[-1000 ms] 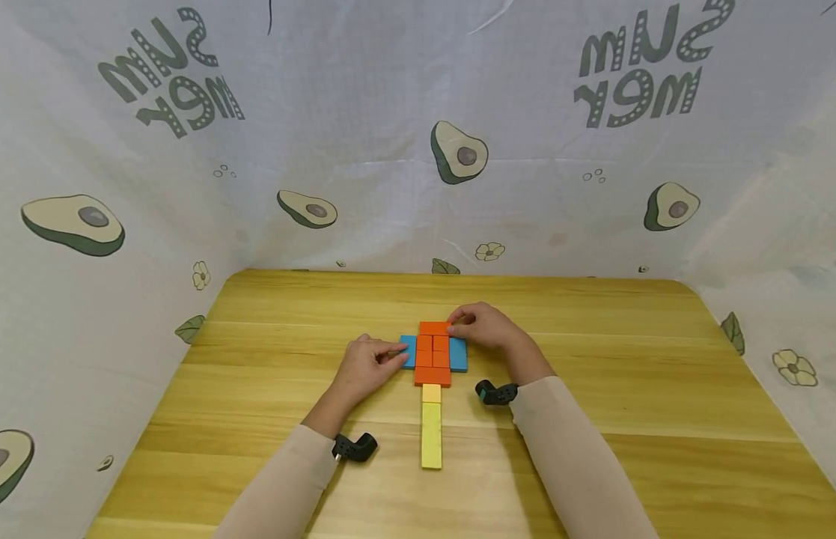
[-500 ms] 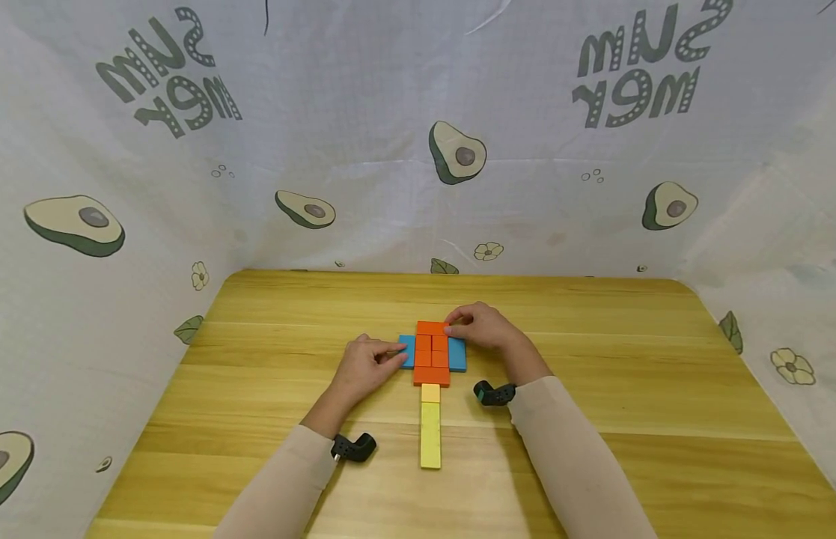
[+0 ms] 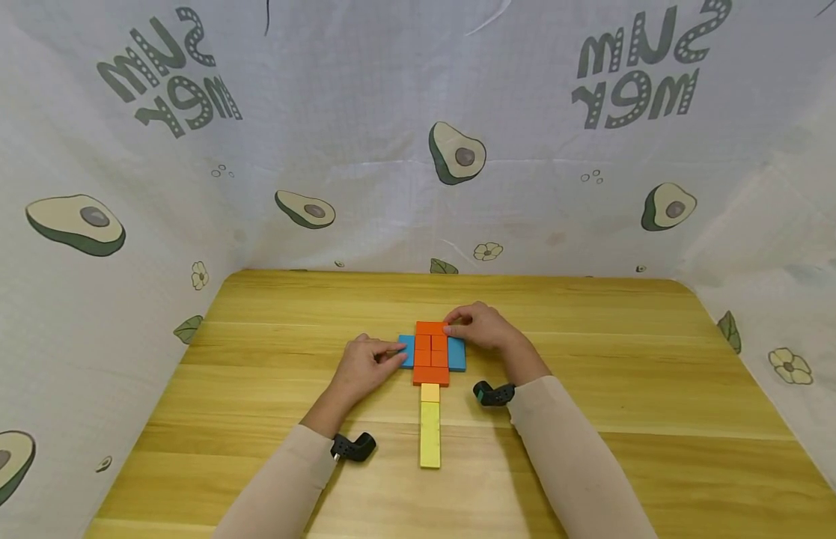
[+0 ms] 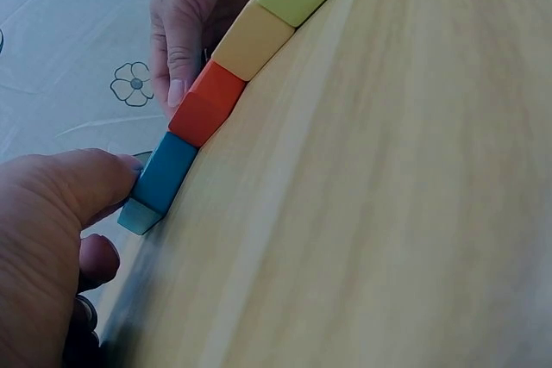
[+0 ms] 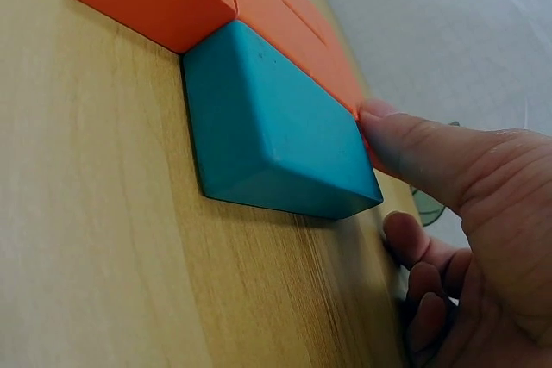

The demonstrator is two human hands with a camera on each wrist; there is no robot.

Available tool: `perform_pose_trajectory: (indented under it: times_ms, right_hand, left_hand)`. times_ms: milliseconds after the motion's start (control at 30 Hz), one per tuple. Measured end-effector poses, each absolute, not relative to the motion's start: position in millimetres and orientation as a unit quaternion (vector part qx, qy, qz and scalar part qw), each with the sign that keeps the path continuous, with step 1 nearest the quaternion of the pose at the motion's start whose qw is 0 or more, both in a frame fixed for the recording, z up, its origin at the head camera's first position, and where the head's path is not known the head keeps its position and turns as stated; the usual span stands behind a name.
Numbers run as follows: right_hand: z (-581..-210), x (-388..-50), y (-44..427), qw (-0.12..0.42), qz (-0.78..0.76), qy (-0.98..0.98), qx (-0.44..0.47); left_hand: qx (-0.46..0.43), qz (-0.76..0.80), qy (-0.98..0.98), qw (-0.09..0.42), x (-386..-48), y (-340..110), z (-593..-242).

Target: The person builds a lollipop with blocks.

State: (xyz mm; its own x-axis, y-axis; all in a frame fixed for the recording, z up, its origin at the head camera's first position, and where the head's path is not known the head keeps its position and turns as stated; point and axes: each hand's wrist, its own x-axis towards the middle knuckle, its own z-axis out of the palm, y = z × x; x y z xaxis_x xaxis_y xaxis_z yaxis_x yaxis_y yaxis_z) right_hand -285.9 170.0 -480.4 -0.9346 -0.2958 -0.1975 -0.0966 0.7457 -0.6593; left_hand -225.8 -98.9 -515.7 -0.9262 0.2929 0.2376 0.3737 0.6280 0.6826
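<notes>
Flat wooden blocks form a figure in the middle of the table. Its core is several orange blocks (image 3: 423,359), with a wide top orange block (image 3: 429,328) and a wide bottom one (image 3: 430,376). A blue block (image 3: 410,353) flanks the left side, another blue block (image 3: 456,355) the right. Below run a small yellow block (image 3: 429,392) and a long pale-green block (image 3: 429,436). My left hand (image 3: 365,368) touches the left blue block's outer edge with thumb and forefinger. Thumb and forefinger of my right hand (image 3: 486,328) pinch the top orange block's right end.
The wooden table (image 3: 256,314) has a back edge against a white printed curtain (image 3: 377,150), which also hangs at both sides. Black wrist cameras sit on the left wrist (image 3: 353,447) and right wrist (image 3: 495,394).
Both hands and the blocks hold nearly the same places. The whole head view has shifted very slightly.
</notes>
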Motion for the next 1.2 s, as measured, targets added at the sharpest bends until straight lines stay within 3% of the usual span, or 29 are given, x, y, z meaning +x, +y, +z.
perform_pose_trajectory:
  times_ms: [1200]
  right_hand:
    - [-486.1,-278.7,176.7,0.128,-0.372,0.913,-0.109]
  left_hand:
    - [-0.174,-0.423,-0.888,0.049,-224.8,-99.4,-519.3]
